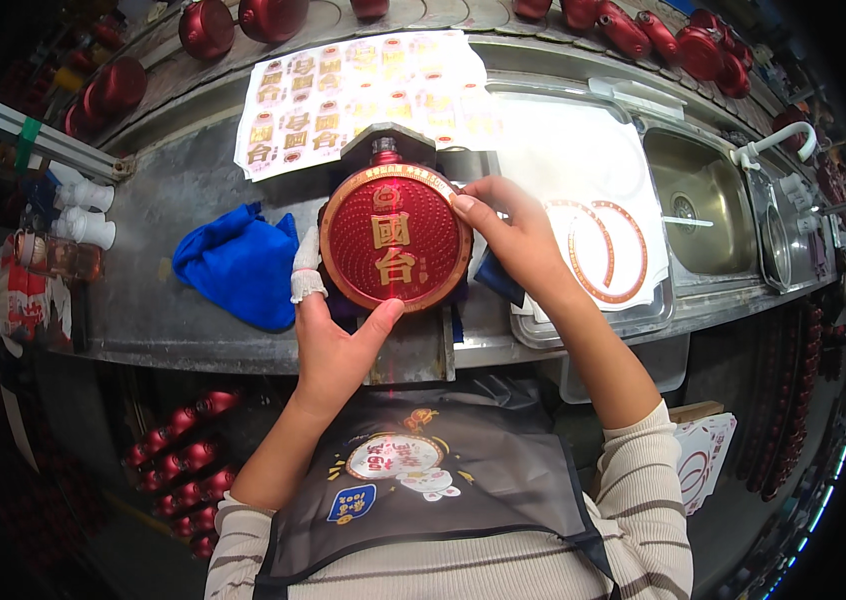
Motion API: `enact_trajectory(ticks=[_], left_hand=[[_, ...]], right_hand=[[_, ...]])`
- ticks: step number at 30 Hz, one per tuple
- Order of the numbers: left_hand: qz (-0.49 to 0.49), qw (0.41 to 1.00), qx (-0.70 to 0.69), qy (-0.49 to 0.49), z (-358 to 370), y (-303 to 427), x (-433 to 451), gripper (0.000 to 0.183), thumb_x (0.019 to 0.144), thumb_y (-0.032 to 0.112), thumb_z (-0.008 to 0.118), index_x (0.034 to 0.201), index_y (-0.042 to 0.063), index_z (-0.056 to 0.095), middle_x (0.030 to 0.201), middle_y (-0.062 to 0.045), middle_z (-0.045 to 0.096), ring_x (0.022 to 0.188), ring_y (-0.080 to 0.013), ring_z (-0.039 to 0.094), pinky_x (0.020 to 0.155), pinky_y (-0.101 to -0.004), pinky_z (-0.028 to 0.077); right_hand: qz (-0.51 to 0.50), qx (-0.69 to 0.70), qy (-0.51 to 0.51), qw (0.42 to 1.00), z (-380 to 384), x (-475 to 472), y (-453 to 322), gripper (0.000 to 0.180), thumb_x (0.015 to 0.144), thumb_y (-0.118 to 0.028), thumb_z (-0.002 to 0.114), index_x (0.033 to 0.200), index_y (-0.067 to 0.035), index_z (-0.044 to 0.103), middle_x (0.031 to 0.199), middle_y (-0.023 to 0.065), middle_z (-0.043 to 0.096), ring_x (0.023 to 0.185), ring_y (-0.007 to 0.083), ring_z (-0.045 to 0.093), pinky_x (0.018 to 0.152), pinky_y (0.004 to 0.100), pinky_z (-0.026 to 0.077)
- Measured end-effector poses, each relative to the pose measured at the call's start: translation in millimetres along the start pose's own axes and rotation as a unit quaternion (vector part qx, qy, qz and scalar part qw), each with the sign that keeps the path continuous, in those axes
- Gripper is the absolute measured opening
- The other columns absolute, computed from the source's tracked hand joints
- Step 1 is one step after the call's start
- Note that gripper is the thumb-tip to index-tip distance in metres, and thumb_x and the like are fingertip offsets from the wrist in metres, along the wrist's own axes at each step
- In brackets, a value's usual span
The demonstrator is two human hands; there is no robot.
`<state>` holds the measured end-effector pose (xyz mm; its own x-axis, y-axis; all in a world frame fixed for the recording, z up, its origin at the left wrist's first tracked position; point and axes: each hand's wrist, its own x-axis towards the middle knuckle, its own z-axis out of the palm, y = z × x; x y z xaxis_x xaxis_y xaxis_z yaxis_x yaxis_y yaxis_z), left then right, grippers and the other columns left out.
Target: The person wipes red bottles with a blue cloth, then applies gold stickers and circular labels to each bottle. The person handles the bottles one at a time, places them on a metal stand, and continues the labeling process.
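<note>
A round, flat red bottle [393, 240] with gold lettering and a gold-orange ring band around its face lies face up on a metal holder [417, 345], its neck pointing away from me. My left hand [336, 341], with white covers on a finger, grips the bottle's lower left edge, its thumb on the rim at the bottom. At the upper right rim, my right hand [509, 225] pinches the band's edge between thumb and finger. A thin red light line runs down the bottle's middle.
A blue cloth [241, 264] lies left on the metal bench. Beyond the holder is a sheet of gold decals [303, 97]. Ring-shaped decals [621, 255] lie on white sheets in a tray at right, beside a sink [700, 202]. Red bottles [273, 15] line the conveyor behind.
</note>
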<state>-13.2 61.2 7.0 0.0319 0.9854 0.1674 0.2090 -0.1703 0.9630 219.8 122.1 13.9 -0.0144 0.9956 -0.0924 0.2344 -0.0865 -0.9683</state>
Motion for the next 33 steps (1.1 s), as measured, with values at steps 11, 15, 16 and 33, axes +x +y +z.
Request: enact_trajectory(ticks=[11,15,16,33], left_hand=[[-0.013,0.999,0.031,-0.008,2.0,-0.7,-4.7,0.099,0.078,0.012,0.088,0.155,-0.004,0.029,0.148,-0.02,0.048,0.135,-0.0294,0.05,0.116,-0.0411,0.036],[-0.023,1.0,-0.013,-0.006,5.1,-2.1,-4.9,0.1,0.078,0.011,0.088,0.156,-0.004,0.027,0.149,-0.02,0.047,0.137,-0.0295,0.049,0.117,-0.0411,0.036],[-0.026,0.999,-0.017,-0.006,5.3,-2.4,-4.9,0.1,0.078,0.011,0.088,0.157,-0.004,0.027,0.15,-0.02,0.047,0.137,-0.0295,0.049,0.117,-0.041,0.036],[-0.026,0.998,0.058,-0.027,-5.7,6.8,-5.4,0.101,0.081,0.019,0.086,0.158,-0.006,0.025,0.151,-0.025,0.044,0.142,-0.0364,0.043,0.119,-0.044,0.032]], right_hand=[[-0.05,0.124,0.115,0.984,3.1,-82.2,-5.7,0.03,0.09,-0.003,0.069,0.119,-0.003,0.061,0.096,0.0044,0.069,0.085,0.015,0.065,0.074,0.0317,0.053],[-0.249,-0.131,0.016,0.96,7.3,-92.2,-2.7,0.028,0.086,0.0,0.074,0.112,-0.002,0.064,0.096,0.0125,0.069,0.084,0.0248,0.068,0.074,0.0335,0.054],[-0.282,-0.156,0.028,0.946,4.0,-78.3,-2.7,0.028,0.087,0.001,0.074,0.112,-0.001,0.064,0.096,0.0125,0.068,0.085,0.0221,0.068,0.075,0.0324,0.054],[-0.243,-0.032,0.062,0.967,-13.8,25.5,-38.1,0.026,0.089,-0.007,0.075,0.113,0.002,0.068,0.102,0.0078,0.072,0.093,0.0153,0.068,0.086,0.0294,0.053]])
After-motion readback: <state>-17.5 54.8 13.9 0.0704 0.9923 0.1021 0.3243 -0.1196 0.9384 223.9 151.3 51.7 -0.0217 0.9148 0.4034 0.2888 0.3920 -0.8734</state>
